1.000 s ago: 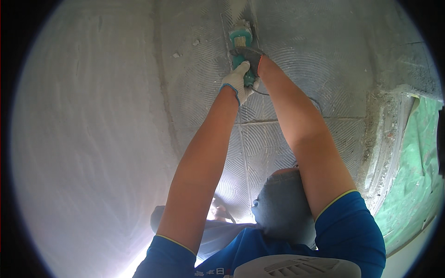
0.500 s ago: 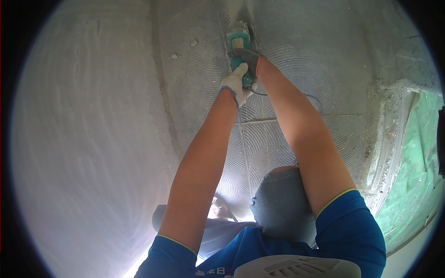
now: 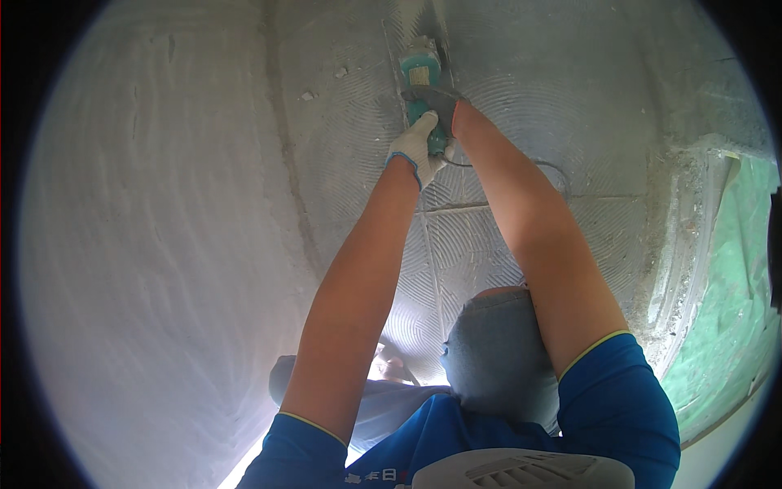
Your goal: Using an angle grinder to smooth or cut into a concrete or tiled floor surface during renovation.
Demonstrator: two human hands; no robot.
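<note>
Head view shows us the left hand [image 3: 417,147] and right hand [image 3: 438,103], fingers closed around the tool [image 3: 420,63], over the ridged floor [image 3: 521,118]. We cannot tell whether its blurred far end touches. They hide its middle, and the right forearm [image 3: 531,212] covers part of the cable [image 3: 461,165].

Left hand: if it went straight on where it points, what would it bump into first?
Probably the right hand: the left hand points up and slightly right along the tool both grip, and the right lies just ahead. Depth is hard to judge.
</note>
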